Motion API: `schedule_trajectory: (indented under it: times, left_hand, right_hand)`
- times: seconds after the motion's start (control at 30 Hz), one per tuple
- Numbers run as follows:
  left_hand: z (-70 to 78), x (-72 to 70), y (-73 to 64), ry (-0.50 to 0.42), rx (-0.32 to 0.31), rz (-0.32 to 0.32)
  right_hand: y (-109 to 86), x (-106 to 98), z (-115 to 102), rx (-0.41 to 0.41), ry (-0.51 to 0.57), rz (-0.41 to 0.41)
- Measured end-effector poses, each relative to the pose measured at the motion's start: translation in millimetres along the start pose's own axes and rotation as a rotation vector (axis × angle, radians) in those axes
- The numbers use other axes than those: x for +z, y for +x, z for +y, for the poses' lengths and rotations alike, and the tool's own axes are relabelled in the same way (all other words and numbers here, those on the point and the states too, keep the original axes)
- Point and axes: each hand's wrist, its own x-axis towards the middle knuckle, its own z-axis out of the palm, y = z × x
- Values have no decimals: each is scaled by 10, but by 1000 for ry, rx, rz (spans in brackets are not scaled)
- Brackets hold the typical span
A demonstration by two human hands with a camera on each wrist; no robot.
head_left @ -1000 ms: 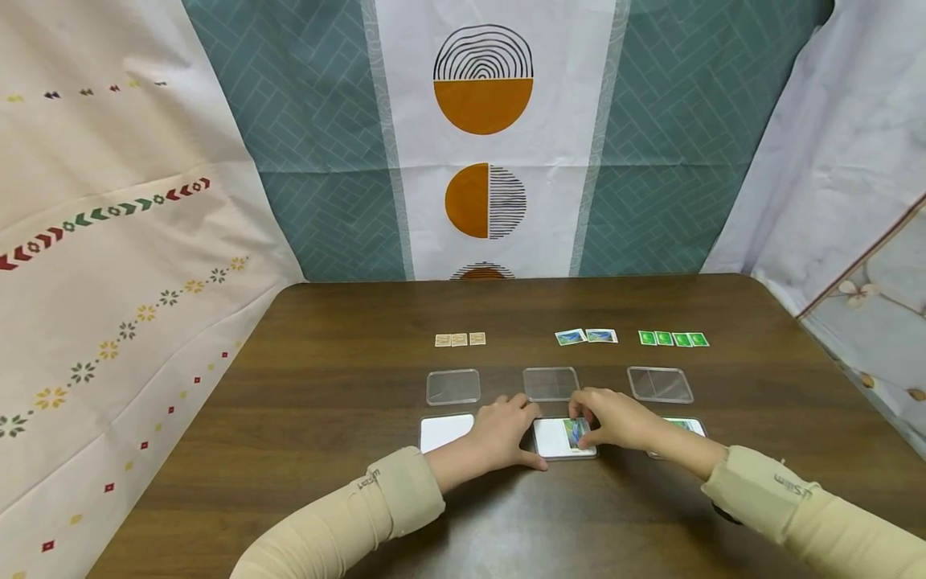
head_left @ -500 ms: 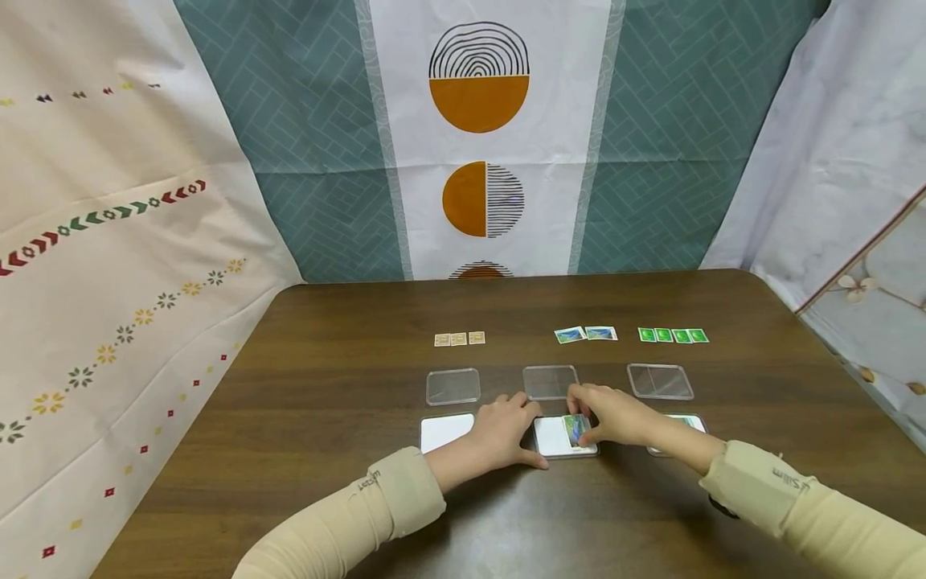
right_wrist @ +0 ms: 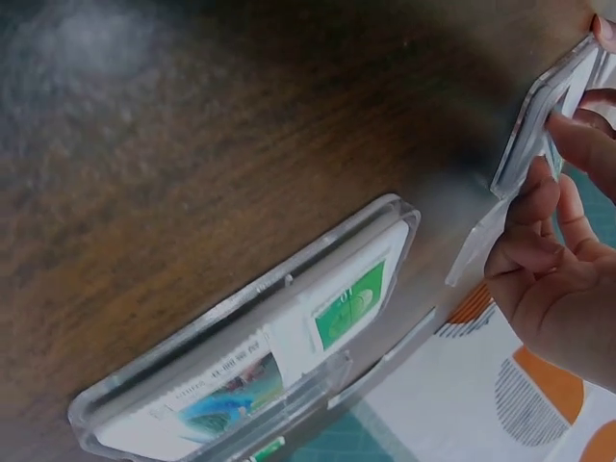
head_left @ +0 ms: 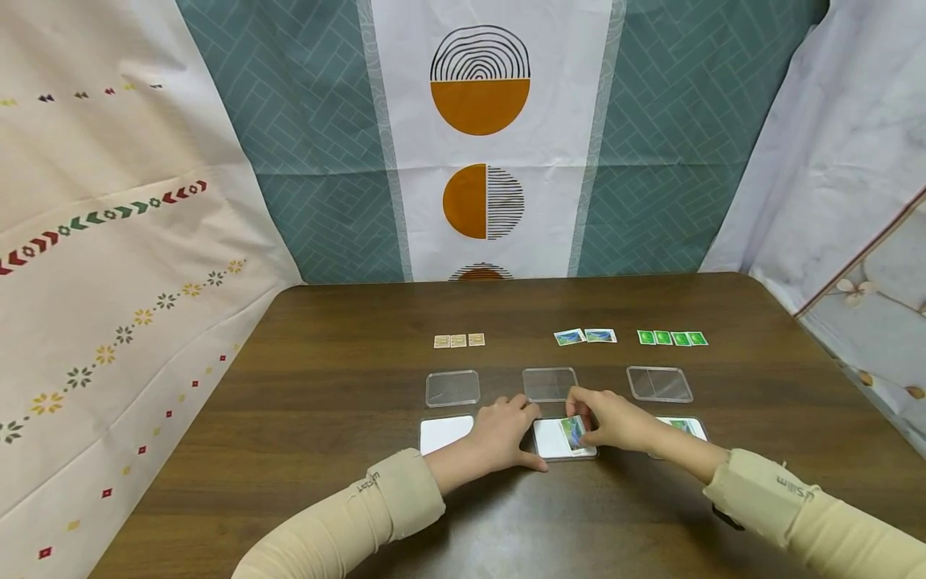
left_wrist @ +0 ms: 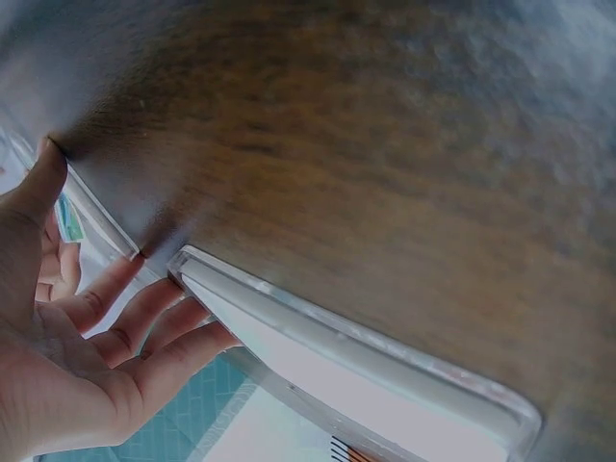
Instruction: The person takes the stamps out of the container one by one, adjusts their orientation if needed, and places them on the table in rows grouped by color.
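Observation:
In the head view my right hand (head_left: 615, 420) pinches a blue-green picture stamp (head_left: 573, 433) at its right side. The stamp lies slightly tilted over the white card in the middle clear plastic case (head_left: 550, 450). My left hand (head_left: 501, 434) holds that case by its left end, thumb at the near edge and index finger at the far corner. Its other fingers touch the left case (left_wrist: 356, 337), which holds a blank white card. In the right wrist view the right case (right_wrist: 289, 371) shows a green stamp (right_wrist: 349, 306) and a blue picture stamp (right_wrist: 231, 397).
Three clear lids (head_left: 452, 388) lie in a row behind the cases. Farther back are three tan stamps (head_left: 459, 341), two blue picture stamps (head_left: 586, 337) and several green stamps (head_left: 672, 338). Patterned cloths (head_left: 654, 161) hang around the brown table (head_left: 340, 354).
The stamp under my right hand has shifted a little to the left and turned slightly. My left hand keeps its place on the middle case.

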Motion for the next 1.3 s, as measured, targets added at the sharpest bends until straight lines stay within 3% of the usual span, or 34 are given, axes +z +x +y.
schedule_trajectory:
  times: [0.3, 0.67, 1.0, 1.3]
  left_hand:
    - [11, 0, -13, -7, -6, 0]
    - [6, -3, -6, -17, -7, -3]
    - [10, -18, -2, -9, -8, -16]
    - [11, -25, -3, -13, -7, -18]
  right_hand:
    - [6, -8, 84, -89, 151, -21]
    - [50, -87, 149, 19, 360, -102]
    - [44, -178, 163, 130, 379, -136]
    - [55, -245, 182, 77, 383, -174]
